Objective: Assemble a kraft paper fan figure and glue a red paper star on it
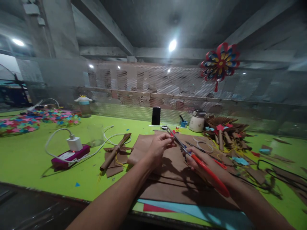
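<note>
Brown paper stack [144, 145]: lying flat on the green tabletop [31, 153], so it's serving as my landmark; sheets are overlapping too much to count.
Red scrap [173, 133]: just one, hovering over the stack's far part, right beside the blades.
Left hand [161, 143]: fingertips are pinching together on that scrap, looks like.
Right hand [195, 156]: wrapping round one pair of red-handled scissors [211, 179] above the stack; snipping is looking midway, I'd say.
Paper roll [116, 151]: one, sitting tied just left of the stack, so seemingly done.
Pleated heap [223, 120]: piling up right of the stack, at least three stems showing, also looking mostly made.
Blue paper [216, 215]: peeking out under the stack's near edge, lying flat, so apparently unused.
Extras: one phone [156, 116] is standing beyond the stack; one power strip [81, 150] is sitting left of it.
</note>
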`<state>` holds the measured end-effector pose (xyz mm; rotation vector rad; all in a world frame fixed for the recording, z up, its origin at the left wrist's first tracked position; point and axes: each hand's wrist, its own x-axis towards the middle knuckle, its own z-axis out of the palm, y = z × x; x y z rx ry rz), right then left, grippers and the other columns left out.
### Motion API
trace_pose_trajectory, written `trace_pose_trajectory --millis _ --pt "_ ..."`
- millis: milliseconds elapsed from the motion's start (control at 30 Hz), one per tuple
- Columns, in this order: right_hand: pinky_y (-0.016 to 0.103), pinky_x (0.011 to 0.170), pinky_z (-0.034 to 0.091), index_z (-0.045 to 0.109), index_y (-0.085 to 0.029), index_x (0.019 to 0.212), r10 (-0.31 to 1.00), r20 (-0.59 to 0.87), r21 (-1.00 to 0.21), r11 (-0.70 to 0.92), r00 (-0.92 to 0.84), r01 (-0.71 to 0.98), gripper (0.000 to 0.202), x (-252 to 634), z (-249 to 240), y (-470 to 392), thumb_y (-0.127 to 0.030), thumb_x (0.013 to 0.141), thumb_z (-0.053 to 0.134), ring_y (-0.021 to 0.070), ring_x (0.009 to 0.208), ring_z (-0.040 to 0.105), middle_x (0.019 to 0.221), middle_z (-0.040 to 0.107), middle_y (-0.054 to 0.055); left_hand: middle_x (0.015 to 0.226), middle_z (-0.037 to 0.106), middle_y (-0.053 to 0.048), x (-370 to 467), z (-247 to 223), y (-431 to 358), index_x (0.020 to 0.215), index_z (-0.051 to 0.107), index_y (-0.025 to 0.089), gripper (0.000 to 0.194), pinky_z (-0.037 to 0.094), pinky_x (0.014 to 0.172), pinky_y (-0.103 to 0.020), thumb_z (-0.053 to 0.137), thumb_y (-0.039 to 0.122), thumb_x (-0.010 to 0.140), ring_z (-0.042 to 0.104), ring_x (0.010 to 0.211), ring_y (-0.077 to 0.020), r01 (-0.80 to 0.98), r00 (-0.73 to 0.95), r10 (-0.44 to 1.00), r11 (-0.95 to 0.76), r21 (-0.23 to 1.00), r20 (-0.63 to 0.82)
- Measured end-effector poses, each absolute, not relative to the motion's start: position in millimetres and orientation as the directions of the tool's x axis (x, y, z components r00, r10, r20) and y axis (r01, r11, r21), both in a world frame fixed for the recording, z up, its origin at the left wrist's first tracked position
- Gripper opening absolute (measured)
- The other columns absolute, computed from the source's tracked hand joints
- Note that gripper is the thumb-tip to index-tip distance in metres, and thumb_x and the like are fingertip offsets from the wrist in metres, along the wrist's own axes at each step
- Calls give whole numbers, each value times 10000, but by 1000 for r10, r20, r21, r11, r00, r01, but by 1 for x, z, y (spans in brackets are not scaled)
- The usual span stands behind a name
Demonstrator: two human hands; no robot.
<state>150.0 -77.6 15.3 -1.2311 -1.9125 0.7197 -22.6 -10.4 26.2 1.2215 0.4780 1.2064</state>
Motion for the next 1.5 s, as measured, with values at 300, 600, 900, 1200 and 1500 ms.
trace_pose_trajectory --millis 300,600,900,1200,1500 --pt "215 451 319 473 -193 816 938 271 -755 347 -217 557 264 142 22 -83 -455 810 434 84 488 360 595 409 -39 575 519 16 -21 24 -8 659 533 126 185 404 666 -260 668 240 606 500 561 -91 -428 367 894 -80 900 255" --pt "202 488 349 474 -202 867 940 258 -786 339 -224 517 280 144 19 -86 -473 823 420 90 561 382 681 411 -26 620 548 4 -21 25 -13 713 541 129 199 426 666 -262 661 267 635 522 578 -98 -446 434 864 -40 894 256" --pt "225 535 373 468 -192 875 954 221 -823 294 -204 485 294 142 21 -85 -475 802 439 104 582 404 678 430 -19 662 567 -1 -20 19 -7 707 541 131 149 442 686 -273 640 238 674 522 588 -86 -473 429 847 -85 877 314" --pt "215 479 354 471 -197 898 956 205 -851 281 -212 444 320 143 16 -82 -499 815 405 98 538 407 651 431 -23 713 576 -13 -21 18 -7 734 567 131 141 429 700 -269 625 251 691 537 626 -93 -447 423 850 -106 888 315" --pt "202 426 340 500 -206 895 959 218 -859 278 -184 431 359 149 -3 -72 -540 797 413 84 484 397 653 451 -24 708 579 -17 -22 17 -4 704 580 127 137 423 693 -254 641 246 673 529 621 -87 -455 443 833 -107 884 330"
